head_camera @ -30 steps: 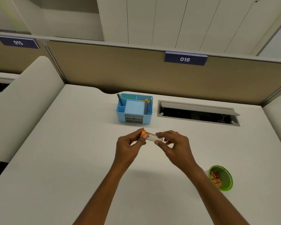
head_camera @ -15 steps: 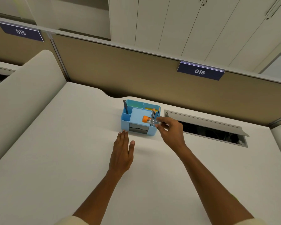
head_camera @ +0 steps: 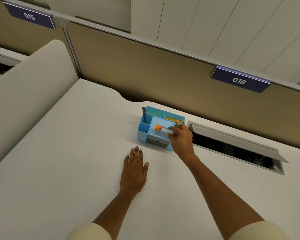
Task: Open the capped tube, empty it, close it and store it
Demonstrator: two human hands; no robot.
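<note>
A clear tube point(head_camera: 164, 130) with an orange cap lies sideways, cap to the left, over the flat middle tray of a light blue desk organizer point(head_camera: 142, 135). My right hand point(head_camera: 181, 138) pinches the tube's right end with fingertips. The tube looks empty and its cap is on. I cannot tell whether it touches the tray. My left hand point(head_camera: 134, 172) rests flat on the white desk just in front of the organizer, fingers spread, holding nothing.
The organizer holds a dark pen point(head_camera: 144, 115) at its left and several pencils at its right. A recessed cable slot point(head_camera: 232, 146) with a raised lid lies to the right. A tan partition point(head_camera: 145, 70) stands behind the desk, and a padded divider point(head_camera: 29, 90) is at the left.
My left hand let go of the cap end and came down flat on the desk. My right hand carried the capped tube up and over the organizer's middle tray, then lowered it.
</note>
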